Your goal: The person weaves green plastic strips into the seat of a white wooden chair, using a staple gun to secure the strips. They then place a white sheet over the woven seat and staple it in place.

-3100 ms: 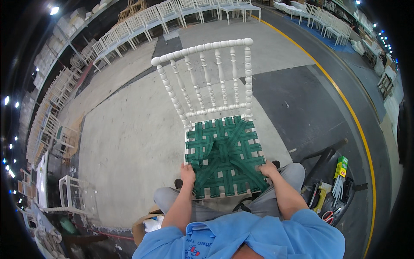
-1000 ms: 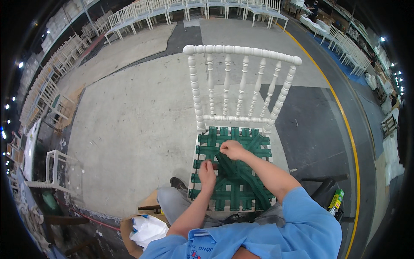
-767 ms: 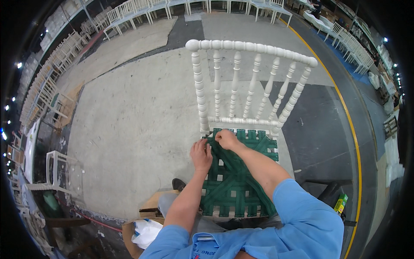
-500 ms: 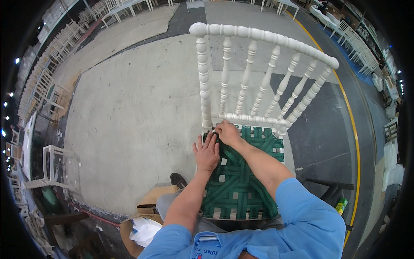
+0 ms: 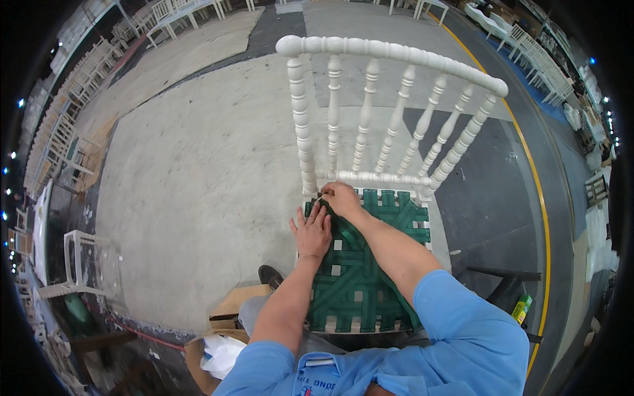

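Observation:
A white chair with a back of turned spindles [image 5: 394, 125] stands before me. Its seat is woven from green webbing straps [image 5: 360, 280], some crossing diagonally. My left hand [image 5: 313, 236] lies at the seat's far left corner, fingers stretched out and slightly apart, its fingertips on the webbing. Just to its right, my right hand [image 5: 341, 199] is closed in a pinch at the same corner, close to the foot of the left back post [image 5: 302, 132]. A thin pale sliver shows at its fingertips, too small to name.
An open cardboard box [image 5: 198, 360] with white plastic inside stands at my lower left. A white chair frame [image 5: 79, 261] is farther left. A dark support [image 5: 505, 280] and a green-yellow package [image 5: 522, 308] are at the right. Rows of white chairs [image 5: 538, 69] line the far sides.
The chair and both hands sit slightly farther left in the picture. My right hand has lifted a little from the corner, still pinching; my left hand stays on the webbing.

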Available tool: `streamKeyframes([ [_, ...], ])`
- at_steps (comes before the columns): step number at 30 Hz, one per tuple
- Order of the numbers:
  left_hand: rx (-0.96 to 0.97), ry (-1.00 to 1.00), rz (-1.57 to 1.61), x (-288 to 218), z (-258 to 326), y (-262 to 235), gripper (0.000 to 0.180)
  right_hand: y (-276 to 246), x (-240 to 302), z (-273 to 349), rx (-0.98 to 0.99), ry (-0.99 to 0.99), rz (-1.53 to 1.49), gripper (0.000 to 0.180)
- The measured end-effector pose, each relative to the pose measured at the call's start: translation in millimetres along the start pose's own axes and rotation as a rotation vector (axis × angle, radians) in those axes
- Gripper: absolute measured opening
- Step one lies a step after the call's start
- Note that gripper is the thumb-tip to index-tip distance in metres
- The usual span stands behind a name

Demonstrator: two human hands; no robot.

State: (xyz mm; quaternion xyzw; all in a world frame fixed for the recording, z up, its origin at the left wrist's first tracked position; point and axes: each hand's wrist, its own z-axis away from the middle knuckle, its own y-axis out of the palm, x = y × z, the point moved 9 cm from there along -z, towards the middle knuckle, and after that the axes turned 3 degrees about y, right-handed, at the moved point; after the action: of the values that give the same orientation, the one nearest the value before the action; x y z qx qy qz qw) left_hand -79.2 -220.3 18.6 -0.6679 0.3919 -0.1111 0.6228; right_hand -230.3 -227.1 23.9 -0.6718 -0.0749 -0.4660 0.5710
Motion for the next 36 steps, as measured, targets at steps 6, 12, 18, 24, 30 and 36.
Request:
streamKeyframes([
  [6, -0.181, 0.078, -0.012, 13, 2, -5, 0.033, -97, -21, 97, -0.292, 0.009, -0.287, 0.025],
  [12, -0.076, 0.233, 0.131, -24, -8, -11, 0.035, -252, -133, 344, -0.638, 0.336, -0.212, 0.02],
  [18, 0.135, 0.062, -0.126, -47, -3, -8, 0.048, -351, -233, 614, -1.035, 0.995, 0.174, 0.021],
  [24, 0.144, 0.179, 0.074, -51, -18, -11, 0.039, -335, -326, 711, -0.361, 1.657, 0.207, 0.059],
  [30, 0.147, 0.068, 0.05, -19, -21, -10, 0.045, -347, -316, 679, -0.666, 1.257, 0.15, 0.055],
  [36, 0.167, 0.003, 0.044, 0, -6, -16, 0.047, -373, -230, 561, -0.665, 0.725, -0.033, 0.051],
])
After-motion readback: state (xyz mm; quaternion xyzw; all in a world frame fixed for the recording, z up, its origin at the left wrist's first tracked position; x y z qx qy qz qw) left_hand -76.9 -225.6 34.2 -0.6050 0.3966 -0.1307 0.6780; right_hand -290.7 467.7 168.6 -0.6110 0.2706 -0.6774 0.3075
